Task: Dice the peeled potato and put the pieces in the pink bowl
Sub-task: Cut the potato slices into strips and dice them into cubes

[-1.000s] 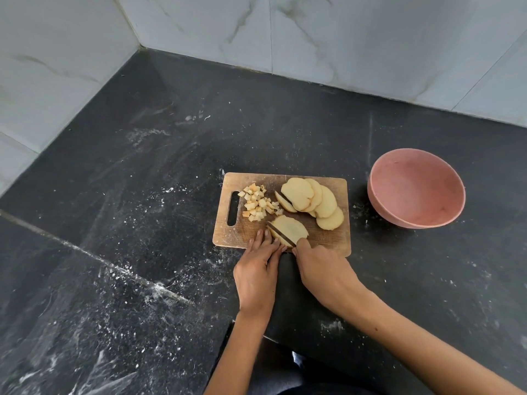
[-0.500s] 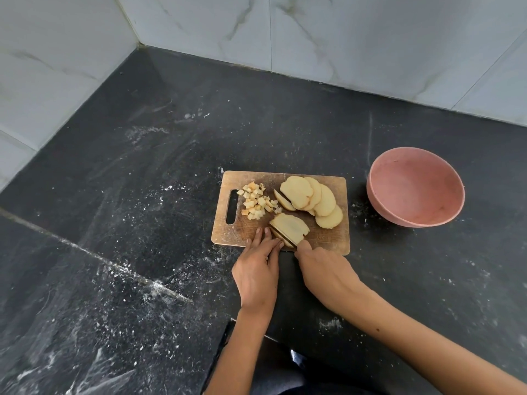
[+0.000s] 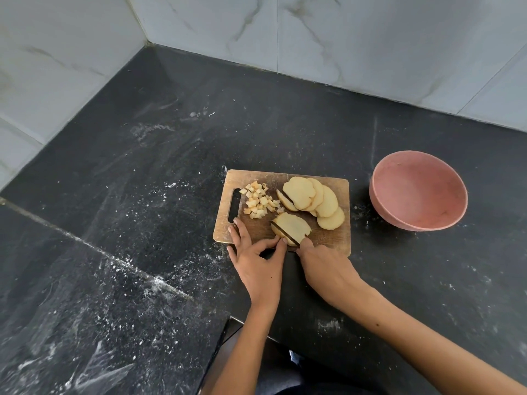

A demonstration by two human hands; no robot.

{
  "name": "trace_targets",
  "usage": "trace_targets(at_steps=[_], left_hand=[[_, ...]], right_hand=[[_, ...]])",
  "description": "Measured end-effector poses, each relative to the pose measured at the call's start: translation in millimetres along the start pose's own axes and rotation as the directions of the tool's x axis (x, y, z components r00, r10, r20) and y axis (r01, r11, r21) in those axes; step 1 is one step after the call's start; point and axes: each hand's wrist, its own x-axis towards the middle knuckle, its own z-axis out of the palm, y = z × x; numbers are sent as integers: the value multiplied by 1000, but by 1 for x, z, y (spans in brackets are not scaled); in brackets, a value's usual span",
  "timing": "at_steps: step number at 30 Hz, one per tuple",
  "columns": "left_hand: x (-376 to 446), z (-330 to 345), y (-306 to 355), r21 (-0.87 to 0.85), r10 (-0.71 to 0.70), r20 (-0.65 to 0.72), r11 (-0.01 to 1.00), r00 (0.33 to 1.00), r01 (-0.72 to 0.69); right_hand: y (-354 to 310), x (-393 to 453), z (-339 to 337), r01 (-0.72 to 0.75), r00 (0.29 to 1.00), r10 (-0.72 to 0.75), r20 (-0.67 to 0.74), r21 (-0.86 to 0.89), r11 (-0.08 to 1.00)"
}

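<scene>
Now knife (image 3: 285, 233) through potato slice (image 3: 293, 227)

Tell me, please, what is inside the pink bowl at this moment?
Nothing shows inside the pink bowl: the part in view is bare, though its near wall hides a strip of the bottom. The diced pieces and slices lie on the cutting board.

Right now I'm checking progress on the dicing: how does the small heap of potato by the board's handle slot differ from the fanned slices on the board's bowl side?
The diced heap is many small cubes; the fanned slices are a few broad rounds. The cubes lie loosely scattered; the slices overlap in a row. The cubes look finished; the slices are uncut. Both lie on the cutting board, none in the pink bowl.
</scene>
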Motion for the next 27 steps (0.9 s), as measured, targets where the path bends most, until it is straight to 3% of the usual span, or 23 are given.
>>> trace_targets(at_steps=[6,27], left_hand=[[7,1,9,-5,-89,5,996,996,89],[9,0,6,32,-45,48,999,998,43]], right_hand=[[3,-1,-4,17,1000,-18,24,21,1000],[6,-14,0,-1,999,6,44,-105,994]])
